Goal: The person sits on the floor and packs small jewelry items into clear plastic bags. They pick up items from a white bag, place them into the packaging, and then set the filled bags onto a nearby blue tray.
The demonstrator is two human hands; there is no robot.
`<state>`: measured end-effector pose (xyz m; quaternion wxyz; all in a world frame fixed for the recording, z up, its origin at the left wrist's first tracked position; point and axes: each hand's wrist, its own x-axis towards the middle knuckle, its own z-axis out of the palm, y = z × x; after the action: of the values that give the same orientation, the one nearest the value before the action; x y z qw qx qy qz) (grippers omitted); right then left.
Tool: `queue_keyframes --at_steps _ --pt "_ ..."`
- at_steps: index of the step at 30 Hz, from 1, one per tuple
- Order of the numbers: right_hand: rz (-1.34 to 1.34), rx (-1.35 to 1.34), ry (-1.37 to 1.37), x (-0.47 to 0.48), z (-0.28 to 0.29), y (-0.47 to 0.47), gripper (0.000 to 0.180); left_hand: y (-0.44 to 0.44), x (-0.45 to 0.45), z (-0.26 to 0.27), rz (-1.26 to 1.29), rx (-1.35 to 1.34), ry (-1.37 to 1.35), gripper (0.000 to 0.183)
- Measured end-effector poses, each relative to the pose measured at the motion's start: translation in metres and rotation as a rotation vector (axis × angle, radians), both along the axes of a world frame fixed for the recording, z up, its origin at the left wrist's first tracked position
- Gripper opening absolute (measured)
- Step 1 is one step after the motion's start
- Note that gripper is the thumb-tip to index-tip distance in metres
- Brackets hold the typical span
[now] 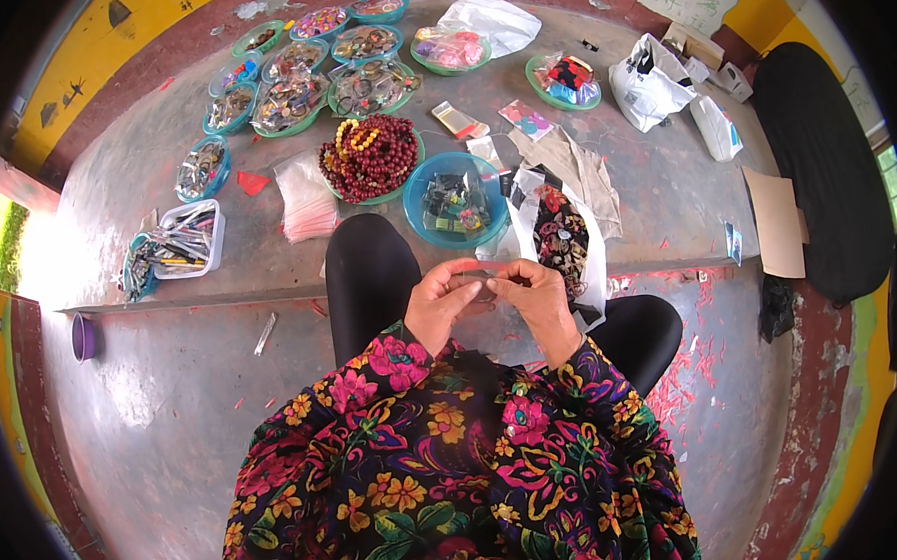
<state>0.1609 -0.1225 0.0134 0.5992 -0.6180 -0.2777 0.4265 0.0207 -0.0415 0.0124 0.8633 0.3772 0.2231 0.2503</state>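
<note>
Above my lap, my left hand [440, 302] and my right hand [541, 303] pinch a small clear plastic bag with a red strip [485, 266] along its far edge. Both thumbs point inward at the near side; what the bag contains is hard to make out between my fingers. Just beyond my hands is a blue plastic basin [412, 217] holding small filled packets [456, 201]. Close to my right hand, an opened white bag [525, 208] is full of hair ties [559, 236] in dark, red and tan colours.
Empty clear bags with red strips [307, 199] lie stacked left of the beaded strands [371, 156]. Several basins of packed goods [291, 100] stand farther back. Pens fill a white tray [214, 236] at left. Red scraps [684, 388] litter the lower floor beside the raised ledge [267, 298].
</note>
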Motion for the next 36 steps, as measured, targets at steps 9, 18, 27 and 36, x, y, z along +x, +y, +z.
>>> queue_keyframes --at_steps 9,18,27,36 --pt "0.020 0.051 0.109 0.000 0.007 -0.009 0.008 0.014 0.000 0.002 -0.206 -0.122 0.070 0.025" --pt "-0.046 0.126 0.164 0.000 0.014 -0.014 0.006 0.010 0.007 0.011 -0.188 -0.132 0.125 0.025" --pt "0.004 0.124 0.198 0.007 0.009 -0.024 0.008 -0.001 0.010 0.009 -0.169 -0.246 0.097 0.024" --pt "-0.061 0.134 0.197 0.005 0.005 -0.034 0.006 -0.004 0.012 0.010 -0.187 -0.221 0.079 0.022"
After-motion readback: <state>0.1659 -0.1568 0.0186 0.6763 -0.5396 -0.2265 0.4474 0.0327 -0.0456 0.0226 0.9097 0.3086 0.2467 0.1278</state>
